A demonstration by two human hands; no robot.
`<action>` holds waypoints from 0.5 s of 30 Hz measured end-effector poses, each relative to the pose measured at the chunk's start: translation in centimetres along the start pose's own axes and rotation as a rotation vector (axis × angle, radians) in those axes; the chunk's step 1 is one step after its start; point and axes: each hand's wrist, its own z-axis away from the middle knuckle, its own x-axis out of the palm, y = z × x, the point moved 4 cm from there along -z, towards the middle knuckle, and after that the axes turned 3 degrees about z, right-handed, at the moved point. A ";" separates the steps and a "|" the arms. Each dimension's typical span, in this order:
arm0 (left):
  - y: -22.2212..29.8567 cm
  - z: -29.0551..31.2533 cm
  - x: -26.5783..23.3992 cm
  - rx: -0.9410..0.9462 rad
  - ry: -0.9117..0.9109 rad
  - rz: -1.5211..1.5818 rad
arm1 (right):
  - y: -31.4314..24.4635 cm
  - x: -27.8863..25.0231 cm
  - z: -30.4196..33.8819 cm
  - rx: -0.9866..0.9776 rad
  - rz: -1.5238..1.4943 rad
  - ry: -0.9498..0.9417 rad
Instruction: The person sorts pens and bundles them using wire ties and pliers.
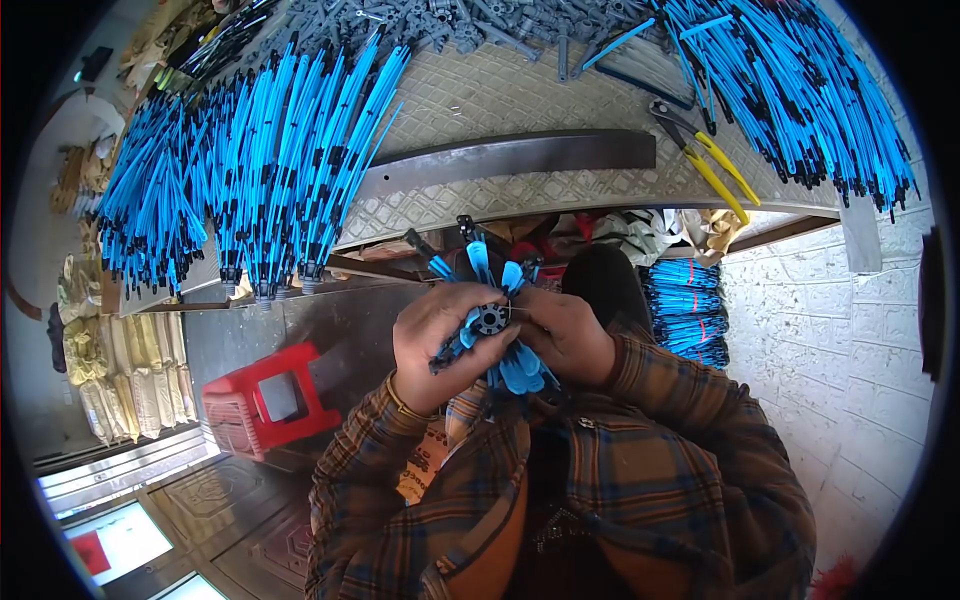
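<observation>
In front of my chest, my left hand (440, 335) is closed around a cluster of blue ribs (522, 370) with black ends, which fan out around a black hub. The hub (490, 319) is round, with slots around its rim and a hole in its middle; it faces up between my left thumb and fingers. Close against its right side, my right hand (565, 330) is closed, fingertips pinched on what looks like a thin pale wire (518, 308). The rest of that grip is hidden.
Beyond my hands stands a bench with a patterned top (480, 95). It bears blue rib bundles (290, 150), more ribs (790, 90), a dark metal bar (520, 155), yellow-handled pliers (715, 165) and grey plastic parts (450, 20). A red stool (235, 415) stands left; tied bundles (688, 310) lie below right.
</observation>
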 end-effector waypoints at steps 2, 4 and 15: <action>-0.3 0.3 0.2 0.020 0.011 -0.012 | 0.0 0.1 0.1 0.006 0.004 -0.004; -0.4 0.4 0.3 0.030 0.018 -0.020 | 0.1 0.4 0.2 0.016 0.007 -0.014; -2.4 0.5 1.9 -0.066 -0.008 0.115 | -0.2 -0.9 -0.3 -0.005 0.030 -0.055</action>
